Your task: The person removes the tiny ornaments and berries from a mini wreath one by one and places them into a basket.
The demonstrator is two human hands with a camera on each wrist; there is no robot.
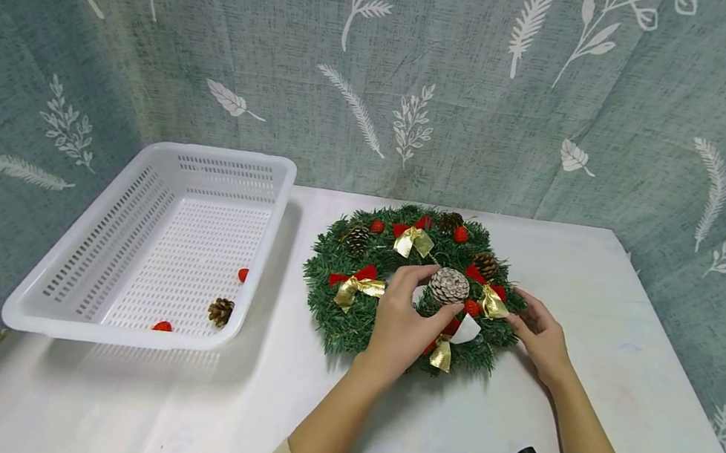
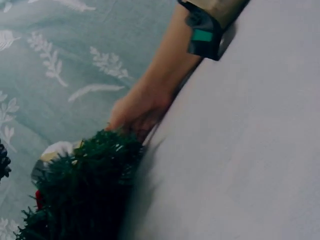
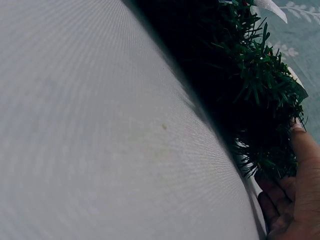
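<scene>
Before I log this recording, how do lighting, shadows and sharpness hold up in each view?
Head view: bright and mostly sharp, soft shadows beside the white slotted basket and below the Christmas wreath; left wrist view: dim and soft, the wreath's needles blending into a dark mass; right wrist view: the wreath's shaded side nearly black, fine streaks across the white tabletop.

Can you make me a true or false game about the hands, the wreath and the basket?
1. The left hand pinches a pale pine cone. True.
2. A brown pine cone lies in the white basket. True.
3. The right hand is in the white basket. False: it grips the edge of the wreath.
4. The bows on the wreath are blue. False: they are red and gold.
5. The white basket is full to the top. False: much of its bottom is bare.
</scene>
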